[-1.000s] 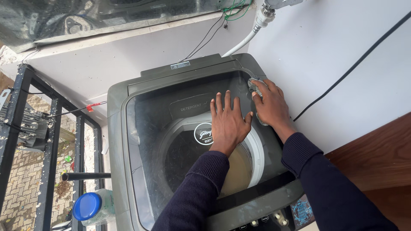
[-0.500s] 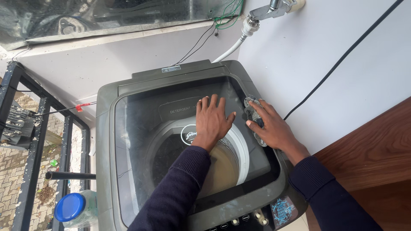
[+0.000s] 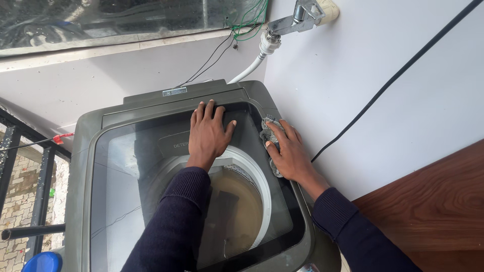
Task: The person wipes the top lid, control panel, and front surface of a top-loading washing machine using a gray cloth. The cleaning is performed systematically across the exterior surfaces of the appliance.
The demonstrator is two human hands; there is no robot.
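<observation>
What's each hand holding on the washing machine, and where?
The right hand presses a grey cloth under its fingers against the lid's right edge. The left hand lies flat on the glass lid, holding nothing.

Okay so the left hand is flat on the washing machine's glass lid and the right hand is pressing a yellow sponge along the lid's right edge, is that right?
Not quite. The head view shows the right hand pressing a grey cloth, not a yellow sponge, along the right edge of the lid. The left hand does lie flat on the washing machine's glass lid.

White wall [image 3: 363, 75] hems the right hand [image 3: 290, 151]; glass lid [image 3: 126, 166] leftward lies open.
</observation>
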